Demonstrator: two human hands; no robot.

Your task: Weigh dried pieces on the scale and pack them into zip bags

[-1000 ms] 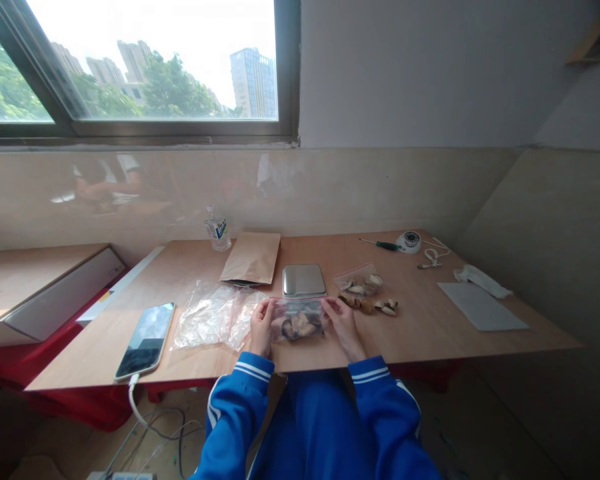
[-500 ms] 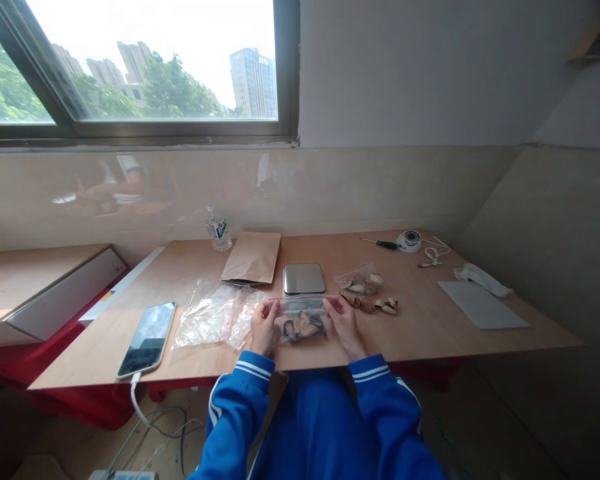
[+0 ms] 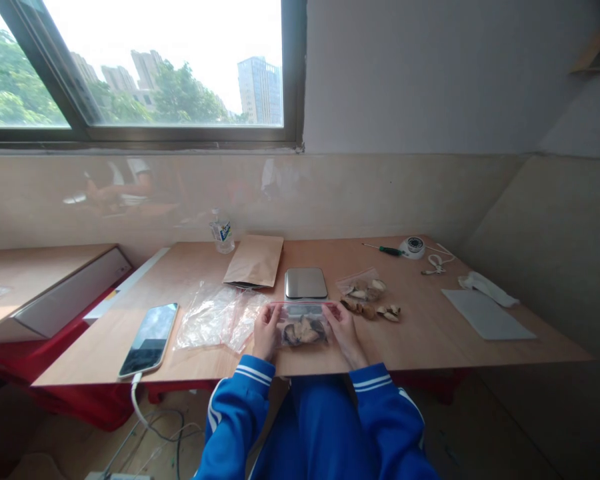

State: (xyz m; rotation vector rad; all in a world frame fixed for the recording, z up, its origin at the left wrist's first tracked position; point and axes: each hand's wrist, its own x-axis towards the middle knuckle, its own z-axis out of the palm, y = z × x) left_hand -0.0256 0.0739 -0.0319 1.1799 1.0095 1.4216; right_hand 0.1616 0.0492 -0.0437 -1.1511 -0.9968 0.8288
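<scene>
Between my hands is a clear zip bag (image 3: 304,330) with a red strip along its top edge and several dried brown pieces, like dried mushrooms, inside. My left hand (image 3: 266,331) pinches the bag's top left corner. At the top right corner, my right hand (image 3: 343,328) grips it the same way. Just beyond the bag lies a small scale (image 3: 306,283) with a metal plate. Right of the scale rest a second zip bag (image 3: 363,285) with similar pieces and several loose dried pieces (image 3: 389,313). Crumpled empty zip bags (image 3: 210,317) spread out left of my left hand.
A brown paper pouch (image 3: 255,260) and a plastic bottle (image 3: 223,233) stand at the back. At left lies a phone (image 3: 150,339) with a cable. To the right are a screwdriver (image 3: 390,251), a white dome camera (image 3: 413,247), a white sheet (image 3: 487,315) and a white cloth (image 3: 487,288).
The view has shifted slightly. Both hands still hold the zip bag's top corners, and the pieces inside look slightly rearranged.
</scene>
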